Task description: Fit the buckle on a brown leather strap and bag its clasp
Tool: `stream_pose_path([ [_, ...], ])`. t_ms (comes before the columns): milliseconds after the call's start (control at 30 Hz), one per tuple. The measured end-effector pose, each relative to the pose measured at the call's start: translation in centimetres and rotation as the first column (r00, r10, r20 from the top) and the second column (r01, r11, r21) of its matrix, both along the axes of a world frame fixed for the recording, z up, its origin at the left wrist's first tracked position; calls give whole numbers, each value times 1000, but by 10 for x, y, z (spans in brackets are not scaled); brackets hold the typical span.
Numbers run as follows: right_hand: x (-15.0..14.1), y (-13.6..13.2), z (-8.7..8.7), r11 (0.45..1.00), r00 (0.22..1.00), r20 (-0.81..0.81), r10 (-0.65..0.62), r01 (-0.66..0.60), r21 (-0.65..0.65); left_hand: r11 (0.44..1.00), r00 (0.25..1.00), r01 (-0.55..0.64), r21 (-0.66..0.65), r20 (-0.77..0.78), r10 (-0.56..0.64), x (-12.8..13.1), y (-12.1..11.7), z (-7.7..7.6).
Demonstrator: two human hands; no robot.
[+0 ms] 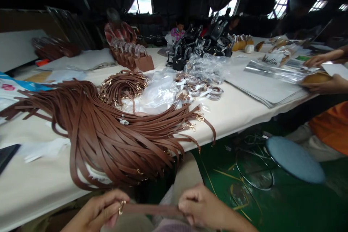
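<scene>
- Brown strap [150, 209] lies nearest the camera, held low in front of the worktop [236, 116], its long axis running crosswise, almost level, between 2 hands.
- Left hand [102, 208]: thumb and fingers pinched on the strap's end, at a gold-coloured clasp [121, 207].
- Right hand [199, 204]: fingers closed around the strap's other visible stretch; whether more strap continues inside or past that grip, I cannot tell.
- Key relation: the large pile of brown straps [116, 134] sits beyond the held strap, forward and to the left, with the left hand nearer its bulk.
- Worktop's front edge slants up to the right; the pile reaches that edge, and 2 strap ends hang over it at the right.
- Room opens rightward of the right hand, above the green floor [212, 174], up to the blue stool [295, 159]; a trouser leg [190, 174] rises just beyond the hands.
</scene>
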State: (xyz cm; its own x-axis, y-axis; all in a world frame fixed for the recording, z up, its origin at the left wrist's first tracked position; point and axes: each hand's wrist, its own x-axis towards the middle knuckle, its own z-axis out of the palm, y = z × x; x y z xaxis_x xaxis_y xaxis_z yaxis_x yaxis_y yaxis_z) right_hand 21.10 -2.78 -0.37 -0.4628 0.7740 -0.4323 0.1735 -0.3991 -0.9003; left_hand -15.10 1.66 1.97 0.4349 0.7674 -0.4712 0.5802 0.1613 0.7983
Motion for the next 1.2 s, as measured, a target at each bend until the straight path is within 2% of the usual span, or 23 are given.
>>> stream_pose_path([
  [33, -5, 4, 2, 995, 998, -19, -62, 60, -80, 992, 993, 87, 88, -92, -79, 4, 1, -3],
  [100, -20, 13, 1, 985, 990, -83, -110, 97, -142, 944, 960, 233, 236, -212, -184, 24, 2, -13],
  [167, -34, 21, -5, 981, 977, -174, -120, 90, -172, 903, 936, 327, 278, -230, -268, 56, -2, -24],
  [233, -42, 25, -11, 974, 953, -280, -118, 56, -220, 897, 936, 342, 281, -181, -300, 87, -7, -34],
  [333, -40, 26, -17, 961, 917, -367, -158, 58, -270, 934, 969, 244, 260, -41, -242, 116, -12, -45],
  [433, -22, 19, -22, 978, 904, -393, -168, 103, -181, 969, 994, 87, 232, 46, -100, 117, -9, -47],
  [533, 1, 10, -30, 991, 936, -335, -106, 126, 38, 988, 999, -32, 154, 23, 28, 108, -4, -40],
  [600, 14, 4, -33, 994, 939, -343, 1, 35, 99, 993, 996, -93, 79, 13, 92, 105, -2, -34],
  [700, 23, -1, -32, 980, 893, -409, 186, -138, 146, 990, 990, -139, -5, 30, 139, 105, -1, -29],
  [767, 23, -3, -28, 950, 890, -363, 277, -198, 240, 988, 987, -152, -24, 41, 153, 108, -2, -29],
  [800, 21, -4, -27, 940, 903, -323, 284, -195, 279, 988, 987, -155, -21, 49, 156, 109, -3, -29],
  [867, 15, -7, -26, 948, 945, -263, 196, -114, 296, 989, 986, -147, -1, 82, 146, 112, -5, -28],
  [933, 8, -10, -29, 962, 969, -245, 30, 39, 270, 993, 985, -114, 30, 131, 110, 113, -7, -24],
  [1033, 1, -12, -41, 970, 935, -319, -152, 204, 135, 993, 979, -68, 93, 196, 48, 113, -10, -14],
  [1133, -3, -14, -51, 978, 906, -370, -205, 202, -46, 989, 972, -45, 144, 233, 10, 112, -14, -3],
  [1200, -5, -15, -54, 981, 921, -337, -193, 185, -56, 986, 968, -46, 162, 251, 3, 111, -17, 1],
])
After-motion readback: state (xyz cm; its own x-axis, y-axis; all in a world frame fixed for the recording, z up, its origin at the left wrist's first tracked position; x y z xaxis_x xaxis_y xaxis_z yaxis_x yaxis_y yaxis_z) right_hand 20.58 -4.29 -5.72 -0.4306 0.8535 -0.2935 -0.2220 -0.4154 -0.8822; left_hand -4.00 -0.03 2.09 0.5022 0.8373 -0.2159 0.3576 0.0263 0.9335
